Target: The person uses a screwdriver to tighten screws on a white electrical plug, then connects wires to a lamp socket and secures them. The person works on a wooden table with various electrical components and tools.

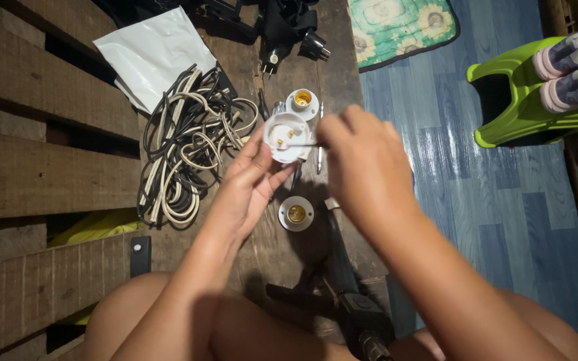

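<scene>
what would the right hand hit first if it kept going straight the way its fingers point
The right hand points left, its thin metal tool aimed at the white lamp holder held in the left hand. It would probably meet that lamp holder first. The tool tip may already touch it; depth is unclear.

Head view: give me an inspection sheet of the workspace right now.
Surface: worn wooden planks, gaps between boards.
Job's things: white lamp socket held back side up; thin tool touching it.
Clutter: two more lamp sockets, white plastic sheet, black plugs.
Grippers: left hand holds the socket; right hand pinches the tool.
Cables: coiled black and beige cord beside the left hand.
Surroundings: blue floor, green stool with shoes, floral mat.
</scene>
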